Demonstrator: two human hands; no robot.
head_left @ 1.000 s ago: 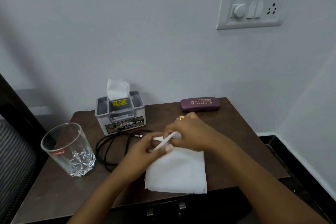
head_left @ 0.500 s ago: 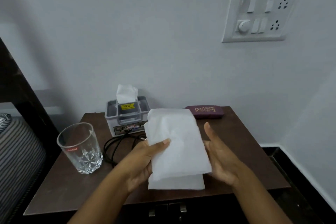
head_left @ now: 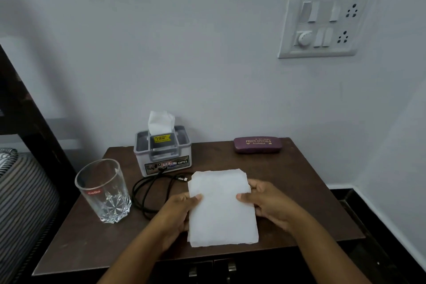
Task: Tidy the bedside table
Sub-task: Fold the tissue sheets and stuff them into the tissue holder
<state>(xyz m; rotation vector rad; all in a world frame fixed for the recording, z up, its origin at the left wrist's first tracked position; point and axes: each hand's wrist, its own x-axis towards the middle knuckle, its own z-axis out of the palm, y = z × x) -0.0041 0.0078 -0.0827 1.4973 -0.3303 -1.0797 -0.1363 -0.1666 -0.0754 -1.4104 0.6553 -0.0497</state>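
Both hands hold one folded white tissue over the near middle of the dark brown counter. The left hand has its thumb on top of the tissue's left edge, and the right hand has its thumb on the right edge; the rest of each hand's fingers are tucked under or behind the sheet, so how far they curl cannot be told. Whether the tissue's near edge rests on the counter or hangs just above it is hard to tell. On the counter there is one clear glass at the near left, one grey tissue box at the far middle with a single white tissue sticking up from it, one purple spectacle case at the far right, and one coiled black cable between the box and the left hand, partly hidden by that hand. The printing on the box's label is too small to read in full. A striped bed is cut off at the left edge. One switch panel sits on the wall at the upper right.
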